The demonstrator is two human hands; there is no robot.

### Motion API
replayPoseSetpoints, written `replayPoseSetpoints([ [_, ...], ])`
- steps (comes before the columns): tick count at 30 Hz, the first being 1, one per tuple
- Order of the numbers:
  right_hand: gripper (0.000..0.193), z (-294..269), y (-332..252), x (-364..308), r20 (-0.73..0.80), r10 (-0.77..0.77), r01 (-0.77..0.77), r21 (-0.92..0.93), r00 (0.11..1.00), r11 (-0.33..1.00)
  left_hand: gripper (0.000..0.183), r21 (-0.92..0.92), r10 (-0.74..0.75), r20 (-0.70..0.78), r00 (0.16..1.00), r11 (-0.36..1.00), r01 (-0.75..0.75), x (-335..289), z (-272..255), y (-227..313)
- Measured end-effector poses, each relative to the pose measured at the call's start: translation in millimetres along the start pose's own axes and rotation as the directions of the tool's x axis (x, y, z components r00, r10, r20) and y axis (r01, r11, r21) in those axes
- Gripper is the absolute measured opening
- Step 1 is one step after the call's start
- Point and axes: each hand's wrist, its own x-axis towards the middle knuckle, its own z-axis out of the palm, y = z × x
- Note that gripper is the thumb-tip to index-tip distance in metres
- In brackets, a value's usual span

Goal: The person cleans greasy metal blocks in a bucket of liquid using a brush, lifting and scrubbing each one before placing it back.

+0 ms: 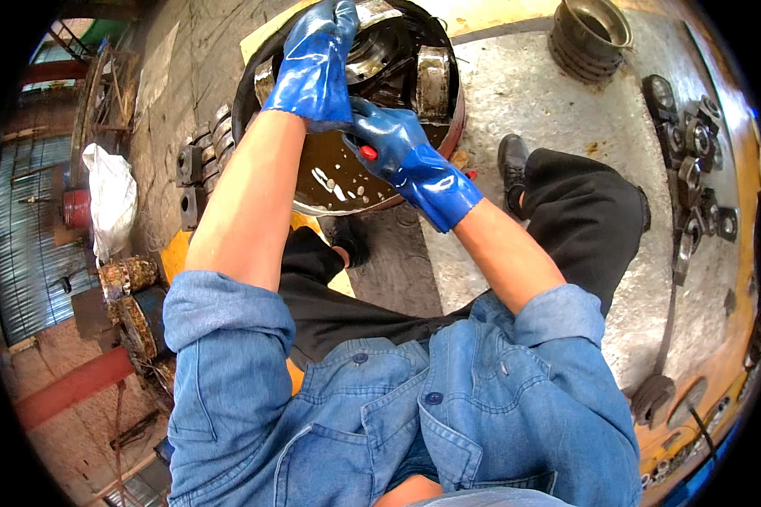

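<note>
Both my hands wear long blue rubber gloves over a round basin (379,203) of dark, oily liquid. My left hand (317,59) is at the far side, its fingers curled near the picture's top edge; what they grip is hidden. Closer in, my right hand (389,139) is closed, and a small red handle end (368,153) sticks out of it. The rest of that tool is hidden. Oily metal parts lie in the basin, among them a ribbed block (433,84) on the right and a curved dark piece (380,55) beside my left glove.
A stack of metal rings (592,38) stands on the metal plate (503,80) at the far right. Several bearing-like parts (698,135) line the right side. Block-shaped parts (190,165) sit left of the basin, near a white sack (108,198). My shoes flank the basin's near side.
</note>
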Motion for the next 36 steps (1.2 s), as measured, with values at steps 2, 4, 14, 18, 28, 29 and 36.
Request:
replayPoseSetpoints([
  [2, 0.033, 0, 0, -2, -0.064, -0.029, 0.028, -0.015, 0.998, 0.999, 0.137, -0.038, 0.02, -0.02, 1.0, 0.999, -0.02, -3, 1, -2],
  [4, 0.032, 0, 0, -5, -0.113, -0.025, 0.022, -0.028, 0.993, 0.999, 0.137, -0.081, 0.054, -0.059, 0.997, 0.995, -0.059, 0, 8, -6],
  [14, 0.041, -1, 5, -15, -0.113, 0.001, 0.007, 0.071, 0.994, 0.997, 0.099, 0.104, 0.124, -0.189, 0.974, 0.989, -0.106, 4, 24, -8],
  [18, 0.03, -3, 5, -22, -0.09, 0.046, -0.037, 0.102, 0.995, 0.994, 0.07, -0.24, 0.12, -0.233, 0.965, 0.954, -0.177, 18, 27, -25],
  [28, 0.031, -21, -4, -23, -0.135, 0.089, -0.068, 0.154, 0.987, 0.986, 0.078, -0.455, 0.234, -0.029, 0.972, 0.863, -0.221, 25, 20, -36],
  [29, 0.031, -26, -9, -20, -0.119, 0.1, -0.085, 0.129, 0.988, 0.988, 0.075, -0.47, 0.246, -0.016, 0.969, 0.853, -0.225, 25, 19, -38],
  [36, 0.028, -35, -17, -16, -0.214, 0.183, -0.152, 0.151, 0.959, 0.977, 0.062, -0.549, 0.178, 0.0, 0.984, 0.822, -0.149, 23, 10, -25],
])
